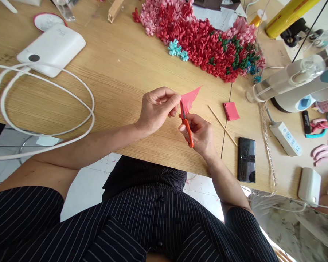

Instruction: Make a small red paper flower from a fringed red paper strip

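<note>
My left hand [160, 109] pinches a corner of a folded red-pink paper triangle [190, 99] between thumb and fingers. Thin slits run along the paper's lower right edge, leaving a fringe. Closed around the orange handles of a pair of scissors [189, 134] is my right hand [199, 133]. The dark blades point up and lie against the paper, close to my left fingertips. To the right are a thin wooden stick [222, 125] and a small stack of red paper squares [231, 111].
A heap of red, pink and green paper flowers [196, 43] lies at the back. A black phone [246, 160], a power strip [285, 138] and a clear bottle [287, 80] are on the right. On the left, a white power bank [51, 49] trails a looped white cable [91, 109].
</note>
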`<action>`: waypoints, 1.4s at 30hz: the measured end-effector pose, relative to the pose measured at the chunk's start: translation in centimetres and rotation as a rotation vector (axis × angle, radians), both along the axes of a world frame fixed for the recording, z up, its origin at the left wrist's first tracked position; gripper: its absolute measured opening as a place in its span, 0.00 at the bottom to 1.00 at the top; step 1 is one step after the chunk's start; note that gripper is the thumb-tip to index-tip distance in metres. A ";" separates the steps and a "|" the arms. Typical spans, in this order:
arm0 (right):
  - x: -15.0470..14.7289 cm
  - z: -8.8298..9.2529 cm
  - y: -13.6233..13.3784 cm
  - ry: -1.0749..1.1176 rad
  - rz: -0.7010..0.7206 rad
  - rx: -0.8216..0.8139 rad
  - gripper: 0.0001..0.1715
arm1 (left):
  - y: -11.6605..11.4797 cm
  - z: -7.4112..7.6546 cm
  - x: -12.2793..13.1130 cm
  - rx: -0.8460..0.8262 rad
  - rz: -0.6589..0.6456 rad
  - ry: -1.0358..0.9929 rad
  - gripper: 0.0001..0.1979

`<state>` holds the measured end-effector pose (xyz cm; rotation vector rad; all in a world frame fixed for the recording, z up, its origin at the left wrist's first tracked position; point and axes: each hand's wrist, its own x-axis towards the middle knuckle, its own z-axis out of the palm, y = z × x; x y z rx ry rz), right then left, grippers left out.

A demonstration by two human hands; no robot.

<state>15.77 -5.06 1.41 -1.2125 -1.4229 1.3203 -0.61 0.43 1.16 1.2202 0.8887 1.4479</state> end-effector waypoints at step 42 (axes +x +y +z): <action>1.4 -1.4 2.6 -0.161 -0.153 0.123 0.38 | 5.0 -0.2 -1.2 -0.438 -0.084 -0.383 0.12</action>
